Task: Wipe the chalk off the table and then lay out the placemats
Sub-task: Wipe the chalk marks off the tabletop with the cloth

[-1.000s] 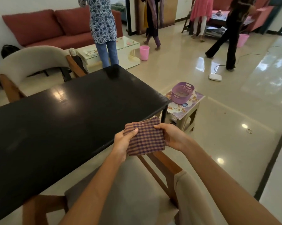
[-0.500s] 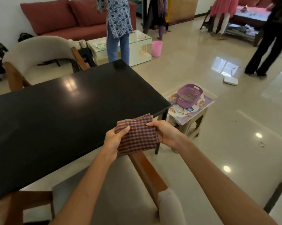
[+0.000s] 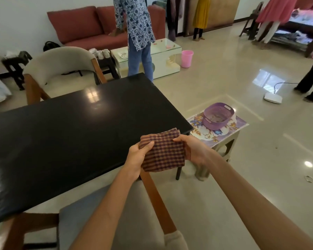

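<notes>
A folded purple-and-tan checked cloth [image 3: 163,152] hangs in the air just off the near right corner of the black table [image 3: 76,134]. My left hand [image 3: 136,156] grips its left edge, thumb on top. My right hand [image 3: 194,150] holds its right edge, fingers behind the cloth. The tabletop is dark and glossy; no chalk marks show on it. A flowered placemat [image 3: 236,126] lies on a small stool to the right of the table, under a purple basket [image 3: 218,115].
A cushioned chair [image 3: 116,213] with wooden arms stands below my arms at the table's near side. Another chair [image 3: 60,67] is at the far side. A person [image 3: 136,33] stands beyond the table's far corner; others stand further back. A white device [image 3: 273,97] lies on the floor.
The view has shifted so the table sits lower and more to the left. Both hands hold the cloth the same way, a little nearer the table's corner.
</notes>
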The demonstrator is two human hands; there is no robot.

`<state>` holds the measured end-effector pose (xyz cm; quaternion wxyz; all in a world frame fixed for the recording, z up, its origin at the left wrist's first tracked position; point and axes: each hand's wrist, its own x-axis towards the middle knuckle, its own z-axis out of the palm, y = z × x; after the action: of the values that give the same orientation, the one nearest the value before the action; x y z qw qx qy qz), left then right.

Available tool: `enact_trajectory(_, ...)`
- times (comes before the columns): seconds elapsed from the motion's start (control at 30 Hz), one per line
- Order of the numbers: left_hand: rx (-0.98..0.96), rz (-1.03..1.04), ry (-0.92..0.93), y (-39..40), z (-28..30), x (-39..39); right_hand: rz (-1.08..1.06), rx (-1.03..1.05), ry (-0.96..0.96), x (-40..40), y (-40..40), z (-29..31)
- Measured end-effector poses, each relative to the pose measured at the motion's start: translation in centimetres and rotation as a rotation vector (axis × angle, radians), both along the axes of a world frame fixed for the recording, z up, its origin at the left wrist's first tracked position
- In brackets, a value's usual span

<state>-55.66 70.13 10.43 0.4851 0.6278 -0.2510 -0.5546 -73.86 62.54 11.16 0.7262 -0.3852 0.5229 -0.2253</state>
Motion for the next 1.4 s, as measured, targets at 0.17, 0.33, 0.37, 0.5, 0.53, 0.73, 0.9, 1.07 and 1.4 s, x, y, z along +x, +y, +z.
enact_trajectory(0.17,-0.015,-0.016,0.000,-1.4,0.1,-1.2,-0.018,0.034,-0.037,-1.2,-1.6,-0.7)
enact_trajectory(0.33,0.012,0.008,0.032,-4.5,0.0,-3.8,0.013,0.058,-0.025,-3.4,-6.0,-1.8)
enact_trajectory(0.37,0.016,0.011,0.036,-5.3,-0.1,-4.6,0.027,0.058,-0.024,-4.1,-7.0,-1.9)
enact_trajectory(0.5,0.016,0.084,0.090,-9.7,-0.3,-8.5,0.075,0.039,-0.055,-7.8,-12.3,-1.4)
enact_trajectory(0.53,0.017,0.092,0.104,-10.5,-0.4,-9.4,0.081,0.030,-0.044,-8.7,-13.4,-1.5)
enact_trajectory(0.73,-0.002,0.136,0.108,-17.0,0.3,-16.8,0.138,-0.014,-0.041,-15.4,-20.6,-1.0)
enact_trajectory(0.9,0.006,0.138,0.104,-21.5,0.9,-21.1,0.120,0.004,-0.048,-19.4,-24.8,-1.0)
enact_trajectory(1.07,0.030,0.128,0.096,-25.2,0.2,-23.4,0.094,0.036,-0.047,-21.7,-28.1,-1.7)
enact_trajectory(1.4,0.083,0.157,0.114,-36.5,-2.5,-25.7,0.172,0.128,-0.062,-24.0,-39.9,-3.9)
